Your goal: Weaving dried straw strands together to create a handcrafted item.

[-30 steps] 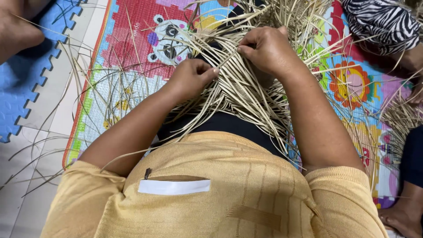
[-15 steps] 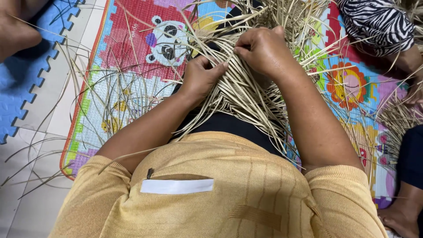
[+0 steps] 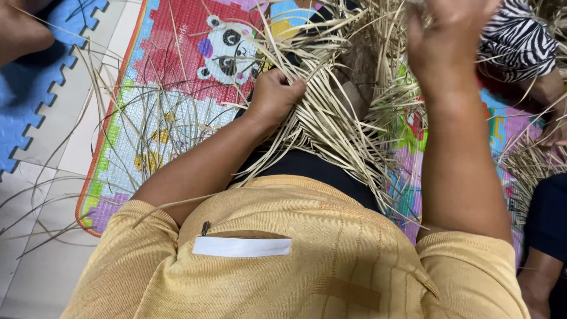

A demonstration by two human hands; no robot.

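Observation:
A mass of pale straw strands (image 3: pixel 331 127) lies across my lap, partly woven and fanning out in every direction. My left hand (image 3: pixel 273 97) is closed on a bunch of strands at the left edge of the weave and presses them down. My right hand (image 3: pixel 447 36) is lifted high near the top edge and is blurred. Its fingers are curled, and thin strands run up to them. My yellow knitted top (image 3: pixel 307 260) with a white chest pocket strip fills the bottom of the view.
A colourful play mat (image 3: pixel 177 82) with a panda picture lies under the straw, with blue foam tiles (image 3: pixel 41 88) and pale floor to its left. A person in a zebra-patterned top (image 3: pixel 520 35) sits at the upper right. Another person's limb (image 3: pixel 20 32) shows at the top left, and a dark-trousered leg (image 3: pixel 546 218) at the right.
My right hand has risen from the weave towards the top of the view, drawing strands upward. My left hand stays gripping the strands, and the view has shifted slightly.

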